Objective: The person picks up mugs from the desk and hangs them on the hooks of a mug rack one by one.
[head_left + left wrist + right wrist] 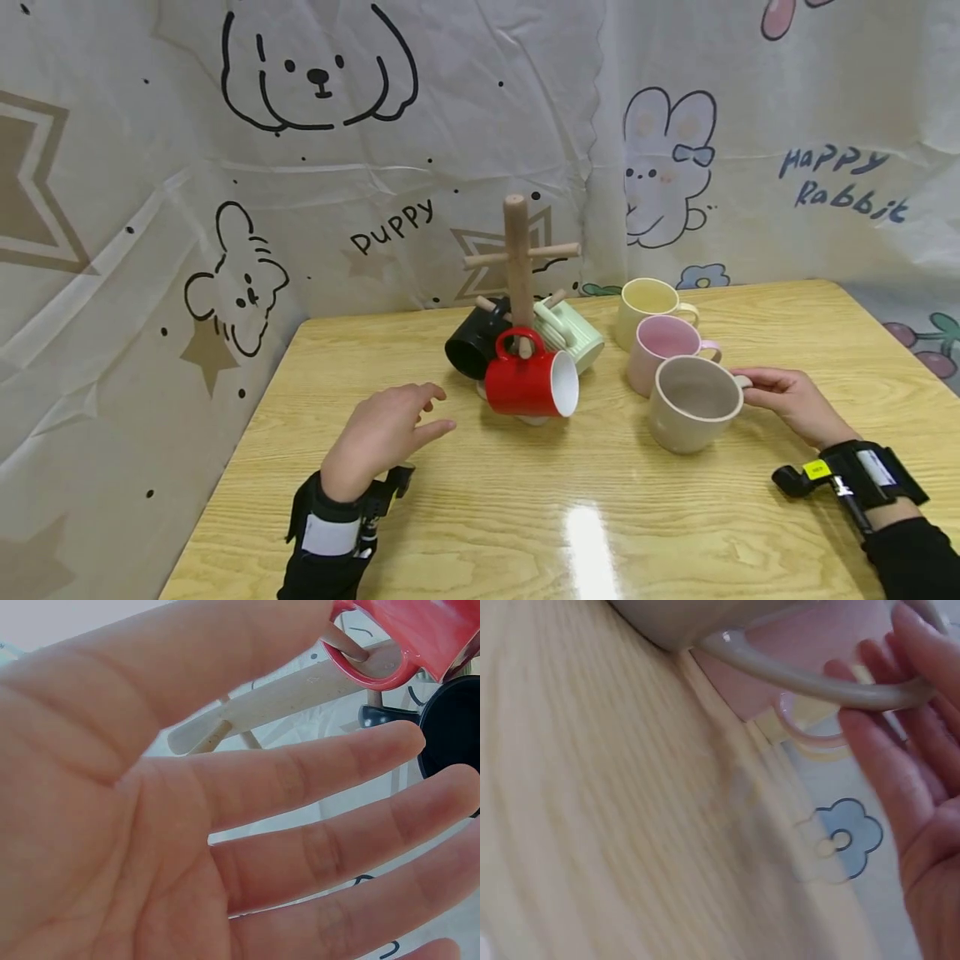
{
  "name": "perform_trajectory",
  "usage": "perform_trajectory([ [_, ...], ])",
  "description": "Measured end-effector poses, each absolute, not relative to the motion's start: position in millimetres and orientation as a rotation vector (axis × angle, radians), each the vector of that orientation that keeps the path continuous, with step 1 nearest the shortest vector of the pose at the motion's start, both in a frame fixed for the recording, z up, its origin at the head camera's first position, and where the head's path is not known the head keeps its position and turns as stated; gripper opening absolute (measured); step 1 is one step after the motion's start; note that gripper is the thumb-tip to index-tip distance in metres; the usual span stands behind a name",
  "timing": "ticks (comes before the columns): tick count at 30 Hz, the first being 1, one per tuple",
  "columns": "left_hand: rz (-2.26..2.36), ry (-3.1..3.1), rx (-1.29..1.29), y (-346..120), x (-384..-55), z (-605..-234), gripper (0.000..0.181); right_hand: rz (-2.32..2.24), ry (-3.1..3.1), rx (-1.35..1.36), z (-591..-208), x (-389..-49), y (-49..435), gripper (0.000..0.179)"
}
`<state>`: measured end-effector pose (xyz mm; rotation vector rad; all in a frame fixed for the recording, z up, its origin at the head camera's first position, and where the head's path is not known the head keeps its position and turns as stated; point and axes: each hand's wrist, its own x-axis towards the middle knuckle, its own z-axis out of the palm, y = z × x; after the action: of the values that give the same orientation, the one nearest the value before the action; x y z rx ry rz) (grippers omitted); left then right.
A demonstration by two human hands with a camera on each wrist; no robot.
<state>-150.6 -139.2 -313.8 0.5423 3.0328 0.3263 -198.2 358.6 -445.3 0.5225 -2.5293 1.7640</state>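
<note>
Nearest, at the bottom edge, is a black cloth left sleeve [322, 579] below a black strap-on left wristband [341, 507]; a black cloth right sleeve [911, 554] and matching right wristband [866, 467] lie at lower right. They rest above a pale wood-grain table [465, 517]. The left hand [378, 429] hovers with fingers spread and slightly bent, holding nothing. The right hand [798, 408] has its fingers bent close about the handle [802, 681] of a beige, round-sided, glossy mug [684, 429], pinching it. The mug is upright at right, mouth upward; whether its base is slightly raised, I cannot tell.

Just beyond it is a pink mug [641, 367], so a steady pull toward the body and upward would best avoid a knock. A deeper hold through the loop, with the thumb firm on top, should keep the mug from swinging; the free left hand could support its side.

Left of these, a glossy red mug with a white inside [517, 390] hangs sideways from a wooden peg stand [517, 250]. Behind it hang a black mug [467, 348] and a ribbed pale-green mug [588, 342]. A pale-yellow mug [628, 325] stands behind the pink one. Farthest is a whitish curtain with cartoon animals [465, 83].
</note>
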Motion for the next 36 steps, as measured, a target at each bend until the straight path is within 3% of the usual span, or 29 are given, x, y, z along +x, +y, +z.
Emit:
perform_trajectory([
  [8, 0.328, 3.043, 0.549, -141.4, -150.4, -314.1, 0.034, 2.388, -2.012, 0.644, -464.1, -198.8, 357.7, 0.038],
  [13, 0.326, 3.043, 0.555, -142.9, -149.9, -313.8, 0.034, 2.424, -1.967, 0.623, -462.6, -193.1, 354.2, 0.036],
  [36, 0.325, 3.035, 0.550, -148.1, -150.1, -311.3, 0.036, 2.414, -1.513, 0.417, -374.8, -168.8, 267.0, 0.024],
])
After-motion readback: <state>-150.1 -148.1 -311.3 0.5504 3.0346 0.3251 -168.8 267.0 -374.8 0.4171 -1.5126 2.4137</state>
